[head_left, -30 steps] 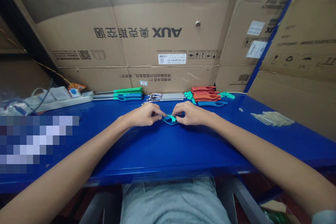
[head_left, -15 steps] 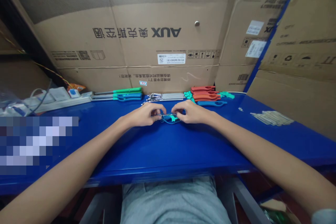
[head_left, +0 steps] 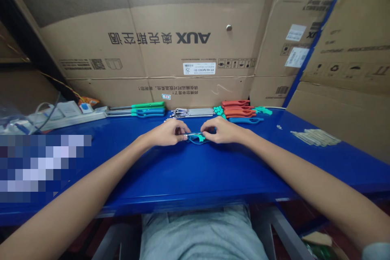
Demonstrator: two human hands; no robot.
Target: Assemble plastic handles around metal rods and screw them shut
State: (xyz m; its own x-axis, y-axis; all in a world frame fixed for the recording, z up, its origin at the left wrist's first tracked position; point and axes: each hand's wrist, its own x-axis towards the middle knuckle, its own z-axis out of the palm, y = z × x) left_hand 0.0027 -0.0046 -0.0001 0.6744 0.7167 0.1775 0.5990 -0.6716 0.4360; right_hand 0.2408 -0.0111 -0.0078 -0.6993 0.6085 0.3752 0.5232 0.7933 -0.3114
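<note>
Both hands meet over an open blue lighter handle (head_left: 197, 143) lying on the table. A turquoise trigger piece (head_left: 201, 138) sits in it. A thin silvery rod or wire (head_left: 193, 134) spans the gap between the hands, above the handle. My left hand (head_left: 170, 133) pinches its left end between thumb and fingertips. My right hand (head_left: 222, 130) is closed, thumb and fingers together, at the right end of the rod and handle. The fingers partly hide both ends, and the finest parts are too small to make out.
Behind the hands lie a bundle of silvery tubes with wires (head_left: 198, 112), red lighter handles (head_left: 239, 111), and turquoise pieces (head_left: 263, 110). Green and blue long-necked lighters (head_left: 149, 109) lie left, beside a power strip (head_left: 73, 117). Clear tubes (head_left: 317, 137) lie right. Cardboard (head_left: 158, 12) walls the back.
The fingers of both hands have shifted slightly around the thin silvery part, which shows more plainly between them. The blue handle stays in about the same place.
</note>
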